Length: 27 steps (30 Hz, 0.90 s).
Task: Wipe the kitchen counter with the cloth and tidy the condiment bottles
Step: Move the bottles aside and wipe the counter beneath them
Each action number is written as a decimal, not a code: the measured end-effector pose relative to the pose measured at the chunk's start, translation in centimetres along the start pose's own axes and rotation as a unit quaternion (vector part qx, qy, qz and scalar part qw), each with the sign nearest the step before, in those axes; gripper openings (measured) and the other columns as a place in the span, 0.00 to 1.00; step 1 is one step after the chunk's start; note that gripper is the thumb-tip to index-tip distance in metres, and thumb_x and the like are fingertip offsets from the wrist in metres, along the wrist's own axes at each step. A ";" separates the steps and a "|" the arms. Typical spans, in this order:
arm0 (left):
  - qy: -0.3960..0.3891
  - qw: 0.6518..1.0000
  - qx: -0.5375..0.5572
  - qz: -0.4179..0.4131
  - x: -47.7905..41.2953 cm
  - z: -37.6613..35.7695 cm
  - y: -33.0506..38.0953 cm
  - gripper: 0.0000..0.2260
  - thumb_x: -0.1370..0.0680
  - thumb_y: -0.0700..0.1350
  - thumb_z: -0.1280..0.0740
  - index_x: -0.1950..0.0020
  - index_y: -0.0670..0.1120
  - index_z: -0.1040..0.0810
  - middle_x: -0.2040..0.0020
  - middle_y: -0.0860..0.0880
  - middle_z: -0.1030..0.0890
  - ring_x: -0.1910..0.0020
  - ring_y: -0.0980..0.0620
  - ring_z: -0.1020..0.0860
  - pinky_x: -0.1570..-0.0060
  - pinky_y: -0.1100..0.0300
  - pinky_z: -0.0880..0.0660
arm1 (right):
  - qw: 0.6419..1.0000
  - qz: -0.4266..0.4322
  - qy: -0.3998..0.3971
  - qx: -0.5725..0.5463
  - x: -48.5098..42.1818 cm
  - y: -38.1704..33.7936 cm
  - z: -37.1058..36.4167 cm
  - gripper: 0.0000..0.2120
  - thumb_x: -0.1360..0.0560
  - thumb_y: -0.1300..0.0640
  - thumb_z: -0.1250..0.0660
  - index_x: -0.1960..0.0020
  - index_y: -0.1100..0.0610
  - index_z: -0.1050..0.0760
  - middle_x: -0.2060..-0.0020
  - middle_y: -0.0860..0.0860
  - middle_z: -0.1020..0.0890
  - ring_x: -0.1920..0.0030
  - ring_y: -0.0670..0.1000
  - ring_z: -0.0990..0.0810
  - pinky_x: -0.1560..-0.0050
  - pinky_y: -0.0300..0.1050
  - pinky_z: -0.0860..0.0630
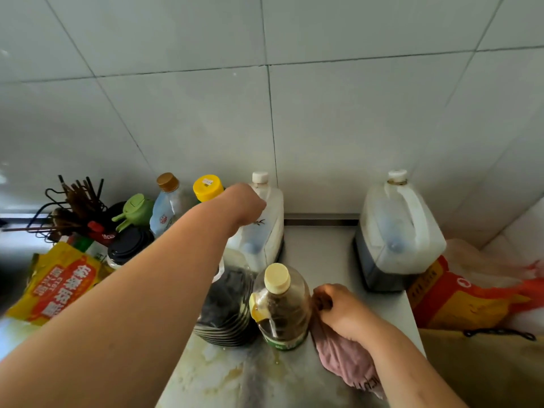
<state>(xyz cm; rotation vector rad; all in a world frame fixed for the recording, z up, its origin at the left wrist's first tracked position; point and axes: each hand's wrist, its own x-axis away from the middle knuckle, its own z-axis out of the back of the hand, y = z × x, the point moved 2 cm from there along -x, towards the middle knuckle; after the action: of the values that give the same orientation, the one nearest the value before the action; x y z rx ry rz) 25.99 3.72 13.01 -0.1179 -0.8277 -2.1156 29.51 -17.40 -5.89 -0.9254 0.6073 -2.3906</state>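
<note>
Cloth [347, 357] bunched in my right grip [338, 310] beside the oil bottle [282, 307]; left grip [244, 207] clasps the white jug [265, 240] behind it; surface [229, 375] stained, tidying unfinished.

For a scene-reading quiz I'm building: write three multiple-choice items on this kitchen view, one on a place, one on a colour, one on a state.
1. Where is the cloth? A) on the counter under the right hand B) on a hook C) in a sink
2. What colour is the cap on the jug the left hand holds? A) white B) red C) black
3. The cream-capped bottle is: A) lying down B) uncapped C) upright, capped
1A, the hand grips it on the steel; 2A, white screw cap at its neck; 3C, it stands with cap on.
</note>
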 end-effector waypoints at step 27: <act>-0.169 0.891 0.417 0.056 0.8 -10.6 10.4 0.23 0.27 0.42 0.32 0.33 0.44 0.29 0.44 0.45 0.24 0.54 0.53 0.24 0.52 0.57 0.27 | 0.905 -0.156 0.240 -0.314 2.6 8.7 2.0 0.25 0.27 0.47 0.28 0.38 0.60 0.32 0.50 0.57 0.19 0.50 0.59 0.18 0.49 0.54 0.20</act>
<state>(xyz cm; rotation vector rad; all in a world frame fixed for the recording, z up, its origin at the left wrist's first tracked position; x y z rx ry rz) 35.28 -7.64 10.46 -0.0718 -1.8202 -1.4847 31.76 -26.12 -8.24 -0.6929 1.5958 -2.7832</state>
